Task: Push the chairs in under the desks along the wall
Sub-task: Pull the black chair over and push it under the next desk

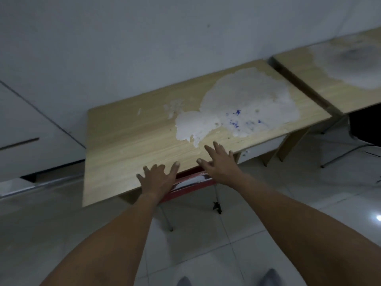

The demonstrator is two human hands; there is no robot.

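While both forearms are extended forward over the pale tiled floor (206,244), the left hand (158,178) and the right hand (218,164) are held flat with fingers spread, nothing being gripped. Both are seen at the near edge of the light wood-grain desk with a large peeled white patch (134,141); whether the palms rest on the chair back or hover just above it cannot be told. Between and beneath the hands, the red chair with thin metal legs (185,182) is seen tucked almost wholly under the desktop, only its back rail and two legs being visible. This chair is judged to be pushed in, or nearly so.

Farther right, a second wood-grain desk with a grey worn stain (309,79) is set against the white wall (144,38). A dark chair with a thin metal frame (362,129) is partly seen there, apparently standing out from under that desk, at the picture's edge. That one is judged to be left to do.
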